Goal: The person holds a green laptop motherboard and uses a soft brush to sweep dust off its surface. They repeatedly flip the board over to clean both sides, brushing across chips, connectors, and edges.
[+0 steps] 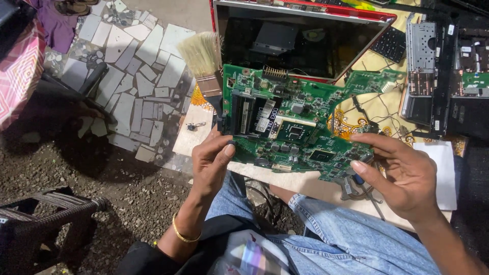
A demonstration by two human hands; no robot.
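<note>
A green laptop motherboard (300, 122) is held flat in front of me, chips and memory slots facing up. My left hand (211, 163) grips its left edge, thumb on top, and the same hand also holds the dark handle of a paintbrush (202, 58) whose pale bristles point away from me. My right hand (402, 173) pinches the board's right edge between thumb and fingers. A gold bangle sits on my left wrist.
Behind the board lies an open laptop lid (305, 35) with a red rim and dark screen. Dismantled laptop chassis parts (443, 66) lie at the right on a patterned cloth. A white paper (443, 168) lies under my right hand. Broken-tile floor (132, 61) and gravel lie at the left.
</note>
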